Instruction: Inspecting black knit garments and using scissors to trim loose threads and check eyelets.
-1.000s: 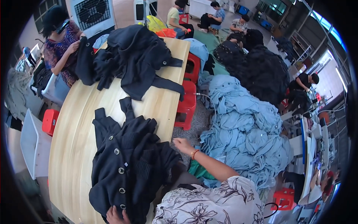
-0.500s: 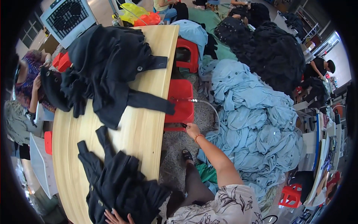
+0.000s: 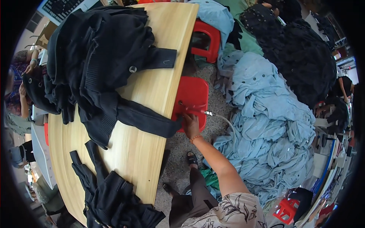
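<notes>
My right hand (image 3: 191, 125) reaches over the red stool (image 3: 200, 88) beside the table, fingers stretched out and apart, with nothing plainly in them. Just beyond the fingertips lies a reddish see-through air gun (image 3: 193, 109), joined to a pale hose (image 3: 222, 117). A dark sleeve end hangs past the table edge close to the hand; it belongs to the large heap of dark knitted garments (image 3: 110, 53). Nearer me lies a dark buttoned cardigan (image 3: 114, 197). My left hand is at the bottom edge by this cardigan, almost wholly cut off.
The pale wooden table (image 3: 142, 152) fills the left. Light blue garments (image 3: 266, 125) are piled on the floor at right, with a dark pile (image 3: 292, 57) behind. Another red stool (image 3: 210, 40) stands beyond. At far left, a person's hand (image 3: 30, 67) handles dark cloth.
My right hand has moved up onto the stool, and the small black object in its fingers no longer shows. My left hand has slipped almost out of view. The whole view has shifted.
</notes>
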A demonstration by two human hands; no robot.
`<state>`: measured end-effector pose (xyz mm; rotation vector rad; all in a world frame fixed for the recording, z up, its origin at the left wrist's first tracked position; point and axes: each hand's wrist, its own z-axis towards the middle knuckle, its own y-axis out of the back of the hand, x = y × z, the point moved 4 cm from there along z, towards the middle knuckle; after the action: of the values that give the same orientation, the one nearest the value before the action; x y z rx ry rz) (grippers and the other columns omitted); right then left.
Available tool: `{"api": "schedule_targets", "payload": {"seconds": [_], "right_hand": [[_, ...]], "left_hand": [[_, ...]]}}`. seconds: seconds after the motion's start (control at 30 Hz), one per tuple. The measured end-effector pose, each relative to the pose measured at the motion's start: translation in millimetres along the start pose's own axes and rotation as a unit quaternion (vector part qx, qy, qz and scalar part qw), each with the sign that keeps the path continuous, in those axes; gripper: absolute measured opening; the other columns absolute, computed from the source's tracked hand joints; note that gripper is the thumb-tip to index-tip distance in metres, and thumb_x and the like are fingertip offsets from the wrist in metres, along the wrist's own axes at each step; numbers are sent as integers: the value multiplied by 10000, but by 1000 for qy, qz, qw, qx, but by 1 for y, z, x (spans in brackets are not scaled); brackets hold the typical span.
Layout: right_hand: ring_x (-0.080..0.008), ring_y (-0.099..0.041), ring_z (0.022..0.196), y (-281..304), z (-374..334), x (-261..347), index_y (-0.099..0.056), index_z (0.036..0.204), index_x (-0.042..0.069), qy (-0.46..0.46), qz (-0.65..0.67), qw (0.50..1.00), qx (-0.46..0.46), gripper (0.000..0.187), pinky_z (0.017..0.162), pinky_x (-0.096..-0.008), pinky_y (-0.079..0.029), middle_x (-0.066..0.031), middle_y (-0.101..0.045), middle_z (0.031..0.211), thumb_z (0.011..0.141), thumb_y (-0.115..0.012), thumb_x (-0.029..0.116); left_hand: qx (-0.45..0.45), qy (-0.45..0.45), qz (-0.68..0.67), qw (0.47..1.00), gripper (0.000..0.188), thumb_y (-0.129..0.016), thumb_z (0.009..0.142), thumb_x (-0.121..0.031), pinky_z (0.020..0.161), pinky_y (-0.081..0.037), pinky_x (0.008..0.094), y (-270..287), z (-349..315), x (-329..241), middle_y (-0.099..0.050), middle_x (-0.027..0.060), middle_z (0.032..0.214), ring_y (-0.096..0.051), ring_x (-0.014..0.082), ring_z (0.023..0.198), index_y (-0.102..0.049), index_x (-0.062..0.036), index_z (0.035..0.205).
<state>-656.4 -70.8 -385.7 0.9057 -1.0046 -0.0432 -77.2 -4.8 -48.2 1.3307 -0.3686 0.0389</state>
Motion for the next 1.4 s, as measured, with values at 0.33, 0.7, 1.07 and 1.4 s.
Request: {"api": "schedule_targets", "payload": {"seconds": [0.33, 0.7, 1.07, 1.4], "right_hand": [[-440, -642, 878, 50, 63, -78, -594, 1146, 20, 9, -288, 944, 161, 294, 750, -514, -510, -278, -592, 1093, 912, -434, 98], [-427, -634, 959, 184, 25, -68, -578, 1235, 1, 4, -194, 945, 263, 383, 801, -487, -494, -226, -666, 1033, 939, -580, 245], [-253, -677, 1008, 301, -79, 237, -590, 1228, -57, 76, 1, 940, 333, 309, 850, -346, -517, -180, -680, 1149, 963, -563, 100], [-358, -660, 803, 227, -242, 515, -621, 1058, 77, 459, -186, 695, 522, 295, 678, -440, -522, -161, -673, 880, 771, -688, 97]], "left_hand": [[54, 8, -46, 997, 916, -664, 808, -469, 1164, -43, 616, -18, -6, -4, -181, 299, 1561, -121, 494, 1454, -264, -9, 1492], [11, 75, -118, 990, 846, -715, 800, -509, 1160, -115, 603, 1, -2, -2, -278, 232, 1553, -198, 455, 1451, -404, -65, 1449], [-73, 107, -305, 943, 430, -726, 721, -2, 788, -468, 417, 41, 2, 71, -576, 126, 1028, -557, 329, 918, -620, -25, 1137], [-145, 87, -548, 819, 222, -732, 723, -17, 710, -482, 384, -14, -14, 97, -561, 105, 806, -573, 304, 775, -555, -41, 854]]}}
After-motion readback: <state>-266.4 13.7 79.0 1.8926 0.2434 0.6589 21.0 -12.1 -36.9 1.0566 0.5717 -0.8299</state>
